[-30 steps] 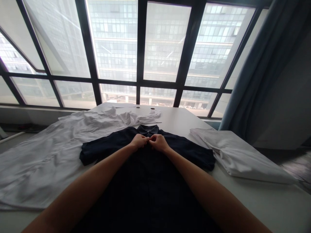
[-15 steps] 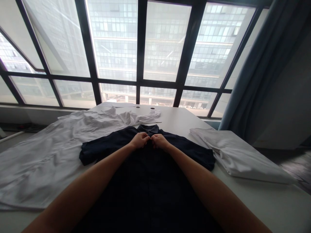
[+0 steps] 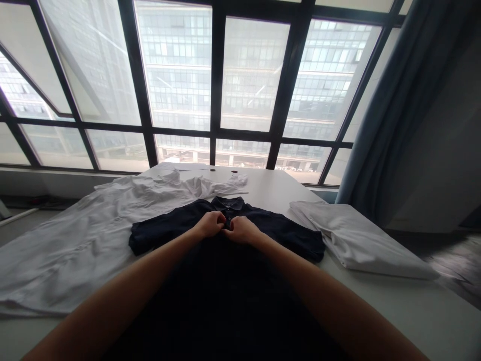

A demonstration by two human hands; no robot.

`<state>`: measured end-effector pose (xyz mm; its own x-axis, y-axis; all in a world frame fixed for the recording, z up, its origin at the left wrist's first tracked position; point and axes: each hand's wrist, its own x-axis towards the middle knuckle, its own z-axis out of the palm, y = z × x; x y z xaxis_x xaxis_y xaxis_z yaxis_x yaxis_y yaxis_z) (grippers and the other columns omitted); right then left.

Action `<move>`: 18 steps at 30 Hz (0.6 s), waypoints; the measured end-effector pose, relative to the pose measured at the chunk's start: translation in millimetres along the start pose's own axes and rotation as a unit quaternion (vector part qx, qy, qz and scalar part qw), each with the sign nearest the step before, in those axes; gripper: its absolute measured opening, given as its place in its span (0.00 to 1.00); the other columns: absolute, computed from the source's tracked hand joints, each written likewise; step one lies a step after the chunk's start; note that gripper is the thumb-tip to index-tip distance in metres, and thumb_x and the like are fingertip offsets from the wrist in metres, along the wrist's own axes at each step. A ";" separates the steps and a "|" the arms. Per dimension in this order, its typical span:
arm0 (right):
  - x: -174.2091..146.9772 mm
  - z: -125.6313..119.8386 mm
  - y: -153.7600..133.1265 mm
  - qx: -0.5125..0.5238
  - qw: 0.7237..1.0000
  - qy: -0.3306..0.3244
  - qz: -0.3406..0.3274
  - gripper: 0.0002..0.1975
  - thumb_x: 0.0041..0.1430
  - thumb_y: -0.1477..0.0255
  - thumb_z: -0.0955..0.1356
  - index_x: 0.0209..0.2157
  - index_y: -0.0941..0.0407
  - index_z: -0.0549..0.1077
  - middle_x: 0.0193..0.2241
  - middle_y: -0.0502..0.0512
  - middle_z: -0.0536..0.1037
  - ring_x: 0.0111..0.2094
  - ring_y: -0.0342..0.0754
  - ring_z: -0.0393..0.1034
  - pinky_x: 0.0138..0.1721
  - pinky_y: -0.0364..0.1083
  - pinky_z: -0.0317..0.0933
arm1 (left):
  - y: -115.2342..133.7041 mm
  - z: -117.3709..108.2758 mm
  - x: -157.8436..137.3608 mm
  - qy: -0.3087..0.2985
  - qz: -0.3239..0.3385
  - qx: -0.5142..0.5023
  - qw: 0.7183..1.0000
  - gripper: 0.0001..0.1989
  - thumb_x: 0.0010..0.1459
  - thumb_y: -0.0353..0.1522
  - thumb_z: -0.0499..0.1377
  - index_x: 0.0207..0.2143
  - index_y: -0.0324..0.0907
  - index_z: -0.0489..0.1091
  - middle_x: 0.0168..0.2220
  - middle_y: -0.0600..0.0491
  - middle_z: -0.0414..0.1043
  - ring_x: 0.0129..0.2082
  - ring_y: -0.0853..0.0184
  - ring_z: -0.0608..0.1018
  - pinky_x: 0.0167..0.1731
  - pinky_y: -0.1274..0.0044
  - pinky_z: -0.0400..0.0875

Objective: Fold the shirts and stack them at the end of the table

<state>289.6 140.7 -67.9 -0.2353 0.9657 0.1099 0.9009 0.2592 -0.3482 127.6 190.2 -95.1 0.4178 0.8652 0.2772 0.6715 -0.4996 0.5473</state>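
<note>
A dark navy polo shirt lies front up, its collar toward the window and its short sleeves spread to both sides. Just below the collar, my left hand pinches the left edge of the button placket. Facing it, my right hand has its fingers closed on the other edge, the two hands almost touching. Small buttons show on the placket above the fingertips. The exact grip on the cloth is partly hidden, and the lower shirt is lost in deep shade.
Rumpled white cloth spreads over the left of the white table. On the right lies a folded white cloth. Large framed windows rise behind the table, and a blue-grey curtain hangs at the right.
Both hands have moved a little down the placket, away from the collar. The collar and upper buttons now show more plainly, and the view has tilted slightly up.
</note>
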 end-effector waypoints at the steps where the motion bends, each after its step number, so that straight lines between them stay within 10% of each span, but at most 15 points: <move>1: -3.6 -1.5 -4.0 -0.012 1.000 -0.015 0.011 0.12 0.56 0.65 0.73 0.26 0.59 0.75 0.27 0.58 0.78 0.33 0.54 0.75 0.29 0.41 0.63 | 3.1 -1.6 -2.7 -0.005 0.004 0.014 1.000 0.12 0.49 0.24 0.59 0.37 0.36 0.79 0.35 0.49 0.80 0.36 0.63 0.80 0.38 0.79 0.71; 8: -3.6 -5.5 5.6 0.219 0.953 -0.144 0.150 0.11 0.56 0.78 0.70 0.21 0.60 0.70 0.18 0.56 0.74 0.18 0.50 0.72 0.18 0.41 0.65 | 30.9 -1.4 -18.0 -0.045 -0.013 0.049 0.998 0.08 0.49 0.26 0.59 0.29 0.39 0.79 0.27 0.52 0.79 0.29 0.66 0.78 0.30 0.80 0.68; 18: -13.0 15.0 39.4 0.377 0.916 -0.109 0.084 0.10 0.57 0.83 0.65 0.24 0.61 0.72 0.18 0.50 0.74 0.14 0.39 0.66 0.12 0.34 0.51 | 56.3 -3.7 -22.5 -0.146 -0.181 -0.030 0.972 0.06 0.47 0.30 0.64 0.19 0.39 0.75 0.12 0.55 0.64 0.16 0.68 0.69 0.18 0.79 0.60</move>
<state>322.7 138.6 -97.1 -0.2578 0.9520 -0.1649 0.4430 -0.0352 -0.8958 153.7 142.7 -67.6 0.3232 0.9303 -0.1733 0.7732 -0.1540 0.6151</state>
